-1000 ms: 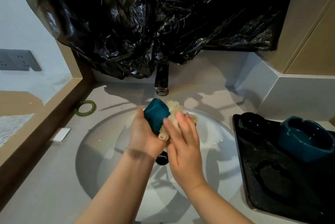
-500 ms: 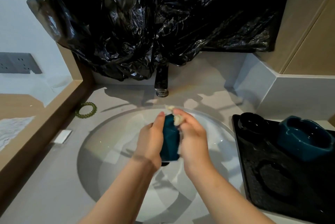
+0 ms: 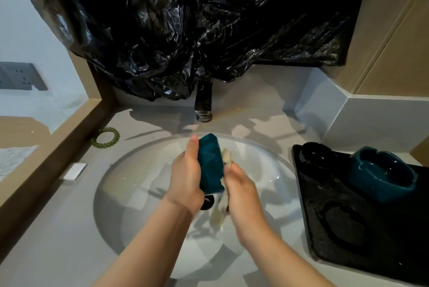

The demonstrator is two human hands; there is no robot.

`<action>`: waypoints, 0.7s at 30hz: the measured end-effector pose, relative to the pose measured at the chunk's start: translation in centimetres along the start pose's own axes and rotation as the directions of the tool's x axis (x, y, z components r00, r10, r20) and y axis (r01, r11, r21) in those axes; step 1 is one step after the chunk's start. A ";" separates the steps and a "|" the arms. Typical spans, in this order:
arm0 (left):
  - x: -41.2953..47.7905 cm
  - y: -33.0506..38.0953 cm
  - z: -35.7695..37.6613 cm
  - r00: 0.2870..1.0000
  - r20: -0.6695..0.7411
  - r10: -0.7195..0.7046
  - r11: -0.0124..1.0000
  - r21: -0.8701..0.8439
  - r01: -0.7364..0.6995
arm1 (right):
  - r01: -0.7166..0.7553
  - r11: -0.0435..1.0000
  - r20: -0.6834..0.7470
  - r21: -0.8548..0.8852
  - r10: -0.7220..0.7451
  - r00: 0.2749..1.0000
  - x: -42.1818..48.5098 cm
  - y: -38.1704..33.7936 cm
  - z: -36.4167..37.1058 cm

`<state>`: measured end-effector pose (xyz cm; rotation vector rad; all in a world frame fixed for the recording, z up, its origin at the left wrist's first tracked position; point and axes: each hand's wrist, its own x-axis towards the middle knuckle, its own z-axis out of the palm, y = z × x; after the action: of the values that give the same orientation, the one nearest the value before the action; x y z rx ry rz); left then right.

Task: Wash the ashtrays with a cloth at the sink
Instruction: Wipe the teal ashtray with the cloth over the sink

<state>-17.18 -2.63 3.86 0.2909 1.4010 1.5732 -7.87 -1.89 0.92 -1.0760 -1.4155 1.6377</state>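
Note:
Over the white sink basin, my left hand grips a teal ashtray held on edge. My right hand holds a pale cloth against the ashtray's right side; a blurred end of the cloth hangs down below the hands. A second teal ashtray and a black ashtray stand on a black tray at the right.
The faucet spout points down behind the basin, under a crumpled black plastic bag. A green coil hair tie lies on the counter at the left, near a small white square. A wooden ledge borders the left.
My right hand has slid down the ashtray's side toward me with the cloth, whose lower end now hangs below. The ashtray sits a little higher in my left hand.

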 end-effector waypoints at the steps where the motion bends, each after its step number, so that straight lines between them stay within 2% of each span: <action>1: 0.2 0.0 -0.1 1.000 -0.015 -0.002 1.000 0.011 0.002 | 0.041 0.999 0.013 -0.016 -0.040 0.999 -0.8 0.7 0.4; 3: 0.4 -0.1 -0.4 1.000 0.012 -0.009 0.998 0.063 0.008 | 0.180 0.977 0.009 -0.112 -0.181 0.984 -1.4 1.0 1.1; 5: 0.4 -0.4 -0.5 0.998 0.062 -0.012 0.992 0.130 0.004 | 0.330 0.905 0.020 -0.270 -0.337 0.941 -0.9 0.2 1.3; 7: -0.1 -0.7 -0.5 0.997 0.075 -0.031 0.981 0.191 0.017 | 0.388 0.851 0.036 -0.354 -0.402 0.915 -0.2 -0.9 0.9; 8: -0.4 -0.8 -0.3 0.996 0.086 -0.034 0.976 0.218 0.014 | 0.375 0.872 -0.011 -0.315 -0.399 0.917 0.4 -1.5 0.4; 9: -0.7 -0.9 -0.1 0.994 0.102 -0.038 0.972 0.233 0.013 | 0.333 0.919 -0.079 -0.213 -0.356 0.931 1.1 -2.0 -0.1; 11: -1.5 -0.8 0.3 0.993 0.112 -0.032 0.971 0.240 0.004 | 0.176 0.984 -0.182 0.019 -0.169 0.969 2.5 -2.5 -1.1; 13: -1.7 -0.6 0.5 0.995 0.099 -0.023 0.980 0.197 0.003 | 0.004 0.999 -0.173 0.037 0.002 0.985 2.9 -2.3 -1.3; 15: -1.4 -0.5 0.4 0.996 0.078 -0.043 0.995 0.089 0.036 | -0.030 0.999 -0.142 -0.022 0.026 0.990 2.1 -1.5 -0.8; 16: -1.2 -0.6 0.4 0.998 0.047 -0.037 0.998 0.058 0.034 | -0.004 0.998 -0.104 -0.069 -0.004 0.995 1.3 -1.0 -0.4; 18: -0.7 -0.9 0.0 1.000 -0.021 -0.004 0.998 0.064 0.006 | 0.139 0.967 0.004 -0.212 -0.141 0.990 -0.2 -0.4 0.4; 21: -0.5 -1.3 -0.8 0.999 0.008 0.042 0.997 0.067 -0.042 | 0.418 0.779 0.165 -0.468 -0.388 0.907 -0.5 -0.9 1.1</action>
<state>-16.80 -3.68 2.69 0.3678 1.4532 1.5594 -8.67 -2.66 1.97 -0.9000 -2.0161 1.0222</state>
